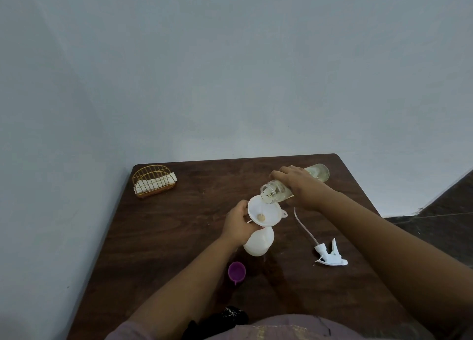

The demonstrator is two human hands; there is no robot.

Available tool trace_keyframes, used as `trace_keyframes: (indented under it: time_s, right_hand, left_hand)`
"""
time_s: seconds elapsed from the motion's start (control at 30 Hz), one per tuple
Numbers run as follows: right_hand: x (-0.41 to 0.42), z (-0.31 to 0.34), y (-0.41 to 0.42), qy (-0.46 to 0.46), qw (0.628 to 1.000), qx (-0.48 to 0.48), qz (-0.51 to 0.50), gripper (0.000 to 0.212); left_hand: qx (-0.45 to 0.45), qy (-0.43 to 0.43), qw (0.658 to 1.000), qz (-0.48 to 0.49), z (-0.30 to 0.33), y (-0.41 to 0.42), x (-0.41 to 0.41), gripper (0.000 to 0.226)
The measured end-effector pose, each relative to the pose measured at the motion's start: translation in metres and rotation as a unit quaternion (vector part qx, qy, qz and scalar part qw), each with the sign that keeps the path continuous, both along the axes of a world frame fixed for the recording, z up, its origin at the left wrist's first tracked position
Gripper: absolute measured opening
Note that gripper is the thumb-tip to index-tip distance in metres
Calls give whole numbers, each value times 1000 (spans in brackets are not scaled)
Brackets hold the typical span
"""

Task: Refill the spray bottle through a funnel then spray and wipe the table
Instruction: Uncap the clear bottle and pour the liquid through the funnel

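at the bottom edge, nearest the camera, a mauve garment (pixel 281 327) and a dark patterned cloth (pixel 225 316) sit against the near edge of the dark wooden surface (pixel 179 237). just beyond lies a small purple cap (pixel 236 271), open side up, apart from everything else. further in stands the white spray bottle (pixel 258 241) with its head off, a white funnel (pixel 265 211) seated in its neck; a small pool of pale yellowish liquid shows at the bottom of the funnel. the left hand (pixel 239 224) steadies this pair — its fingers are curled round the bottle's shoulder and the funnel's rim on the left side. the right hand (pixel 298 186) wraps its fingers over a clear plastic bottle (pixel 275 192) of pale yellow liquid, held tilted nearly on its side, its open mouth just over the far rim of the funnel. to the right, on the surface, the white trigger sprayer head (pixel 331 255) lies on its side, its thin dip tube (pixel 303 227) curving back toward the funnel. at the far left corner a gold wire napkin holder (pixel 154 181) with white napkins (pixel 153 182) stands near the pale wall (pixel 230 70).
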State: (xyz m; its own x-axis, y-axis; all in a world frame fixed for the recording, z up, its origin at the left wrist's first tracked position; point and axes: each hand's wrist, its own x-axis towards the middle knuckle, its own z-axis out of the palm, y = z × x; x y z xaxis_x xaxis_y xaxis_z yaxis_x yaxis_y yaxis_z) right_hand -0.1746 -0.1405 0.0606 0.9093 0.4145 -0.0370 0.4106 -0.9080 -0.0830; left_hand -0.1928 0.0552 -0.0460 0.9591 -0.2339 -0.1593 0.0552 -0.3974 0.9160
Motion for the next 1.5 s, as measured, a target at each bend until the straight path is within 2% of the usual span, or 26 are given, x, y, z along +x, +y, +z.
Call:
trace_keyframes:
  time_s: [0.93, 1.2, 1.5]
  right_hand:
    - [2, 0, -4, -17, 1000, -5, 12, 56]
    - [4, -1, -6, -11, 1000, -17, 6, 64]
    - [3, 1, -3, -11, 1000, -8, 7, 58]
  left_hand:
    - [2, -4, 1000, -4, -2, -1, 2, 52]
    - [-11, -7, 1000, -4, -1, -1, 1, 50]
    - [-11, -8, 1000, -2, -1, -1, 0, 50]
